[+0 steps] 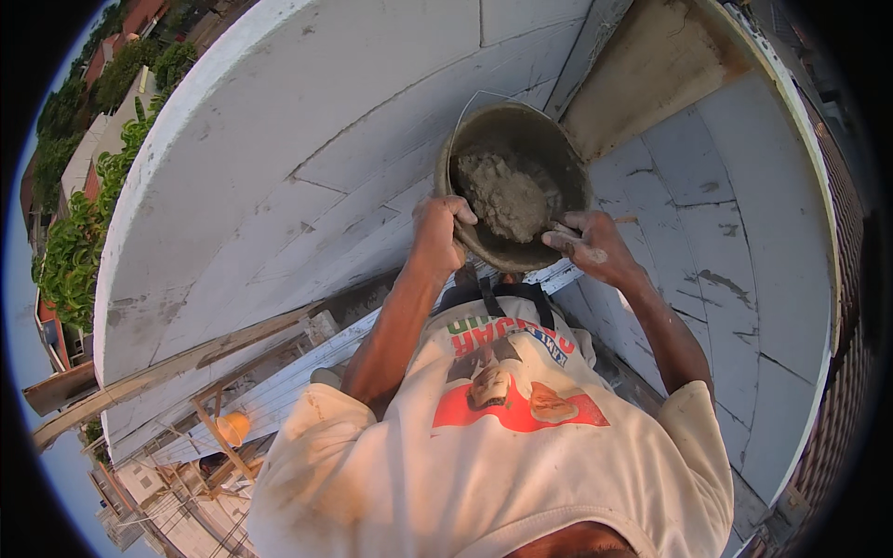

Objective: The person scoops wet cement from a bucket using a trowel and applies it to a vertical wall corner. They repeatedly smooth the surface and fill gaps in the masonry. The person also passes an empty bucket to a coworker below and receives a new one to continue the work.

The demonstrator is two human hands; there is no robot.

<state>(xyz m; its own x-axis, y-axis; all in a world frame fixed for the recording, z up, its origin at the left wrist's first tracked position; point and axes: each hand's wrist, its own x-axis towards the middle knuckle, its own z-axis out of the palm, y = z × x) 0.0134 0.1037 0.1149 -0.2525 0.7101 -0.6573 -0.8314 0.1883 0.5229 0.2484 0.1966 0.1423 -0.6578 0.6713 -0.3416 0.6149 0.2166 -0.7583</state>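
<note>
The single head camera is looking steeply down from just above, close behind both hands (512,237), facing the white panelled wall (307,158) beyond them.

Mortar (507,193) inside bucket (512,186), held against wall (307,139); left hand (439,228) on near-left rim, right hand (588,244) on near-right rim; scaffold (223,409) below left.

Both hands, left hand (439,231) and right hand (588,244), on the rim of a mortar-filled bucket (484,139) against a white wall (307,139).
</note>
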